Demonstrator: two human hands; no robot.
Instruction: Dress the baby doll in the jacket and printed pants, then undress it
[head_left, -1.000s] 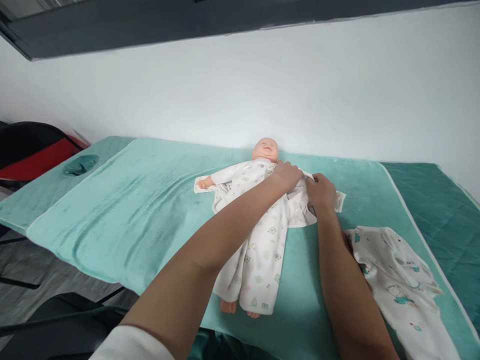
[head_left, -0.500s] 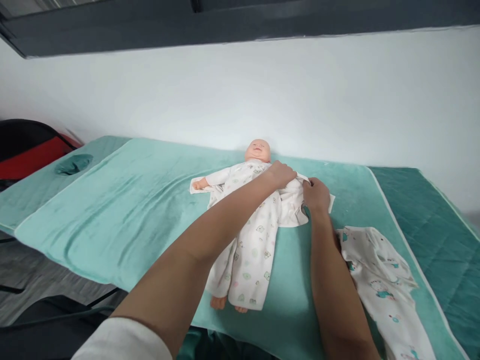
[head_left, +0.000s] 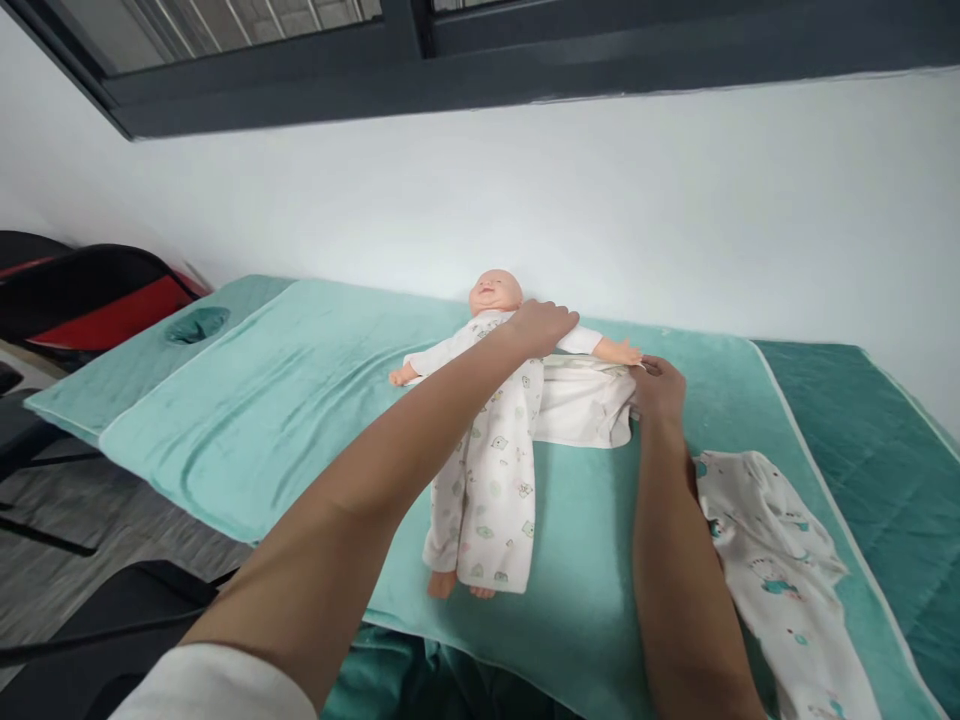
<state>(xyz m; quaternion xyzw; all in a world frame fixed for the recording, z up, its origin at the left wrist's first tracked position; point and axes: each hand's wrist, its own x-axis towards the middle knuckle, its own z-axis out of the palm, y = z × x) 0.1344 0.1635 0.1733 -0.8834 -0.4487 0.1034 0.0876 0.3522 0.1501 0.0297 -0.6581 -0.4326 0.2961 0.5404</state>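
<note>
A baby doll (head_left: 496, 290) lies on its back, head by the wall, in white printed baby clothes (head_left: 499, 470). Closed round the doll's upper arm near the shoulder is my left hand (head_left: 546, 326); its fingertips are partly hidden. The forearm and small hand (head_left: 617, 351) of that arm stick out to the right, in a plain white sleeve. Just beyond the doll's fingers, my right hand (head_left: 660, 385) pinches the end of a white outer garment (head_left: 585, 405), which is spread flat beside the doll's body.
A second white baby garment (head_left: 780, 570) with a print lies at right, beside my right forearm. Beneath everything is a turquoise-covered massage bed (head_left: 225, 430) with a face hole (head_left: 196, 325). Black and red chairs (head_left: 112, 300) stand at left, a white wall (head_left: 675, 210) behind.
The outer garment's sleeve has come off the doll's arm, whose hand now shows. My right hand has drawn the cloth outward to the right. The view has shifted slightly.
</note>
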